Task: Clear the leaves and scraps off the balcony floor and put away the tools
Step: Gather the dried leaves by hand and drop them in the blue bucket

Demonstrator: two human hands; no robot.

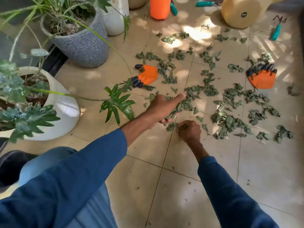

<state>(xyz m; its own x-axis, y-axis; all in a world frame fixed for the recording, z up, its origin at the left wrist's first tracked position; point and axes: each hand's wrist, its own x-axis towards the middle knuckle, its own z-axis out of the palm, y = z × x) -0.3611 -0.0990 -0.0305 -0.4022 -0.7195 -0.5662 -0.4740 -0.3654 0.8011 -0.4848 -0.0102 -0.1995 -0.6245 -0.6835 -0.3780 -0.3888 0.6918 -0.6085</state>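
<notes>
Gripping a bunch of leaves point(182, 106) in left hand point(162, 107), fingers curled under, thumb stretched forward. Pinching a single leaf point(171, 126) on the floor point(181, 162) with right hand point(189, 130), fingers curled tight. Noted scattered leaves point(230, 119) across tiles ahead and rightward. Noted near glove point(148, 76) and far glove point(263, 78), both orange, lying among them. Noted teal fork point(277, 31) beside yellow pot point(238, 12); teal handles point(173, 7) by orange bottle point(160, 7).
</notes>
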